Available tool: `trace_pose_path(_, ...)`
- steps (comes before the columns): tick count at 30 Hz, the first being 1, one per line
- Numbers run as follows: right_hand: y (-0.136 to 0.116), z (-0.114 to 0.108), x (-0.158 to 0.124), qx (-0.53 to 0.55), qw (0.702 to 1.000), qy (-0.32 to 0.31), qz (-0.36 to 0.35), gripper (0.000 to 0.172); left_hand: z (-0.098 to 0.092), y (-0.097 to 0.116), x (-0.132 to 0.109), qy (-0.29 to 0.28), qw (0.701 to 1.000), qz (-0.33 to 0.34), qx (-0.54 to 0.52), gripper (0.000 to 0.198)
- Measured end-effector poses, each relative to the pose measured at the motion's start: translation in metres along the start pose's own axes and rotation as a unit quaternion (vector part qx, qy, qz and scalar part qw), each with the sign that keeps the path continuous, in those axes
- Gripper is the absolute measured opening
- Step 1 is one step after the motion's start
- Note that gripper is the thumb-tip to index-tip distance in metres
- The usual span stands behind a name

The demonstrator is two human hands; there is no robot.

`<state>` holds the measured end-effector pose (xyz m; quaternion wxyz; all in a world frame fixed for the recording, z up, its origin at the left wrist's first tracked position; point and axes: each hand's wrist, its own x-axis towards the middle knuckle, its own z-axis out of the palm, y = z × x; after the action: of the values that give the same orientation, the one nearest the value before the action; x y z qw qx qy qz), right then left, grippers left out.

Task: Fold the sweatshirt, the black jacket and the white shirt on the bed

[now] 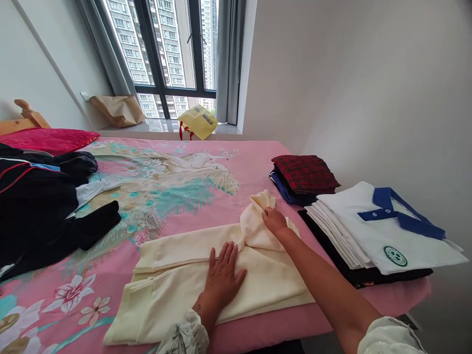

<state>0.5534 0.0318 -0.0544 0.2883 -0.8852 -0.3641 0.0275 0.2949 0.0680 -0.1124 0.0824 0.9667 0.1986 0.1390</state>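
Head view — right hand (275,221) grips cream garment (265,282).

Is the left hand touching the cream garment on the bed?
Touching. The head view shows the left hand lying flat, palm down, on the cream garment, with no gap.

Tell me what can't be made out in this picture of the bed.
Head view:
- right hand: finger ends buried in the bunched cream garment.
- dark clothes: cut off by the left edge.
- green badge on the white polo: lettering too small.
- yellow bag: label too small.
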Motion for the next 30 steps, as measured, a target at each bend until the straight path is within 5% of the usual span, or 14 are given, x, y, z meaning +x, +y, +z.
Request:
trace_pose_path(3,-0.002,-0.019,-0.020,0.061,0.998,0.023,-0.012,0.029,0.002,-0.003,-0.004,0.015,1.000,0.006,0.001,0.062)
trace_pose_path(6,0.006,-0.041,-0.071,0.215,0.975,0.048,-0.036,0.026,-0.001,-0.003,-0.004,0.019,1.000,0.006,0.008,0.061)
trace_pose_path(9,0.029,-0.053,-0.129,0.392,0.916,-0.076,-0.035,0.018,-0.001,-0.003,-0.002,0.023,1.000,0.004,0.015,0.060)
trace_pose_path(11,0.046,-0.053,-0.153,0.439,0.882,-0.167,0.031,0.027,0.001,-0.003,-0.002,0.026,0.999,0.003,0.018,0.060)
trace_pose_path(13,0.057,-0.051,-0.159,0.459,0.856,-0.191,0.137,0.044,0.004,-0.002,-0.003,0.029,0.999,0.002,0.019,0.060)
trace_pose_path(16,0.057,-0.052,-0.140,0.415,0.875,-0.131,0.212,0.054,0.004,0.000,-0.002,0.020,1.000,-0.008,0.008,0.060)
trace_pose_path(20,0.029,-0.068,-0.117,0.380,0.916,0.013,0.127,0.042,-0.016,0.004,0.009,-0.043,0.977,-0.091,-0.189,0.063)
trace_pose_path(23,-0.002,-0.089,-0.136,0.364,0.926,0.076,-0.057,0.035,-0.054,0.007,0.012,-0.086,0.873,-0.182,-0.444,0.068)
trace_pose_path(28,-0.041,-0.106,-0.219,0.138,0.905,-0.043,-0.400,0.043,-0.109,0.014,-0.038,-0.045,0.548,-0.261,-0.794,0.078)
trace_pose_path(30,-0.042,-0.094,-0.251,0.081,0.889,-0.088,-0.443,0.046,-0.107,0.018,-0.073,-0.026,0.513,-0.320,-0.796,0.077)
